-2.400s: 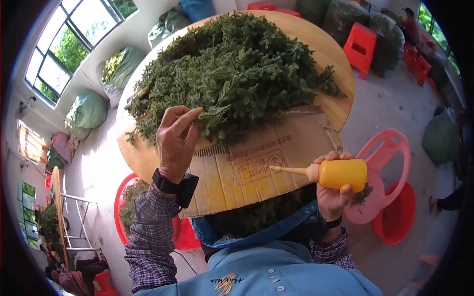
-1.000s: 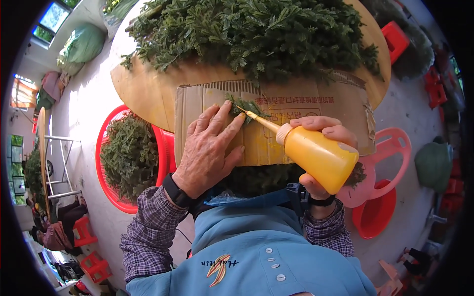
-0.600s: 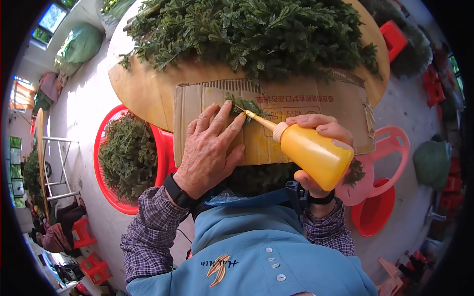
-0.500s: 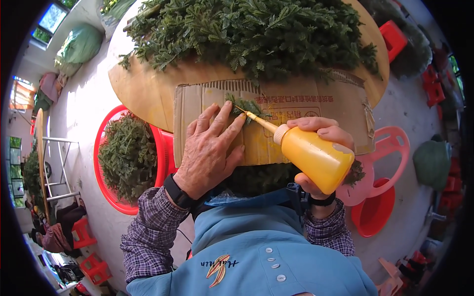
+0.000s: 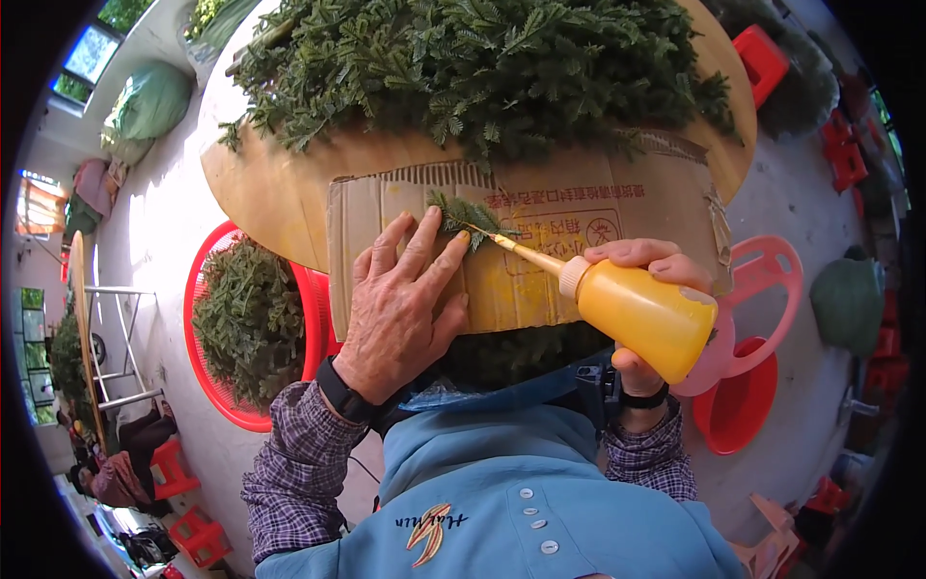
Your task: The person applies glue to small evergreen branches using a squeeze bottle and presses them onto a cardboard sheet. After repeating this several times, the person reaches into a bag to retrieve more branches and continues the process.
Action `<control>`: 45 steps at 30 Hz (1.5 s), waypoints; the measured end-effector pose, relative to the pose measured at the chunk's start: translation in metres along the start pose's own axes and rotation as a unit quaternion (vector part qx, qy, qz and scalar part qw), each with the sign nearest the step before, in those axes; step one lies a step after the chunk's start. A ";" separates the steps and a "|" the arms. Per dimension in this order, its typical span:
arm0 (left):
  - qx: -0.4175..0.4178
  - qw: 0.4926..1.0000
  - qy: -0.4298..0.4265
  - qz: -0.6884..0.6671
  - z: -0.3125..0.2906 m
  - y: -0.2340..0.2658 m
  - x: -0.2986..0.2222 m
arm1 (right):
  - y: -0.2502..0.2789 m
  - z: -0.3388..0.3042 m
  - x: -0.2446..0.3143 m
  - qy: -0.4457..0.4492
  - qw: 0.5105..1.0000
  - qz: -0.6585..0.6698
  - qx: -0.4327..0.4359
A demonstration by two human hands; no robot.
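A small green fir sprig [image 5: 470, 214] lies on a flattened cardboard piece [image 5: 386, 207]. My left hand [image 5: 397, 307] rests palm down on the cardboard, fingers stretched and spread, with its fingertips at the sprig's near left side. Wrapped in my right hand [image 5: 648, 262] is a yellow squeeze bottle [image 5: 648, 314], tilted so that its long thin nozzle points left at the sprig. The nozzle's fine tip is over or against the sprig beside my left index fingertip; I cannot tell whether it touches.
Beyond the cardboard, a large heap of fir branches [image 5: 463, 72] covers much of the round wooden table [image 5: 275, 198]. A red basket [image 5: 200, 357] of greenery stands left. To the right are a pink plastic chair [image 5: 781, 265] and a red bucket [image 5: 741, 410]. Another person [image 5: 130, 463] sits far left.
The bottle has shifted a little right and toward me. Its tip has drawn back rightward along the sprig. My left hand keeps its place at the sprig.
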State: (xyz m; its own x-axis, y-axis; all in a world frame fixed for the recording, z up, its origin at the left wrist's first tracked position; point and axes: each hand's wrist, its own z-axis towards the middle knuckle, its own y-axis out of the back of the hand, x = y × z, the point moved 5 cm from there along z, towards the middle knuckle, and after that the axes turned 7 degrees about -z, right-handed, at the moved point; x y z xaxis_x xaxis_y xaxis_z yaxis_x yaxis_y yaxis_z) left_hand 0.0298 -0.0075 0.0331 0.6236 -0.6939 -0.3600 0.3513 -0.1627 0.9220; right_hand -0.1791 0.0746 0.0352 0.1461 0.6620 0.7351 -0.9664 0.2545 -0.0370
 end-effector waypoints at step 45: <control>0.050 0.980 -0.092 -0.171 0.010 0.018 -0.015 | 0.061 -0.027 0.008 -0.044 0.989 -0.040 -0.133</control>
State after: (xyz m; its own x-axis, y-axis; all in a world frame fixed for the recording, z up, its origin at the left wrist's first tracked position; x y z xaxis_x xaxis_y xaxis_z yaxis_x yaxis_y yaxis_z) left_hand 0.0193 -0.0067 0.0564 0.3411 -0.7006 -0.6267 0.4421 -0.4687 0.7647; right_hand -0.2313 0.1143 0.0208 0.1901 0.5702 0.7992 -0.8605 0.4886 -0.1440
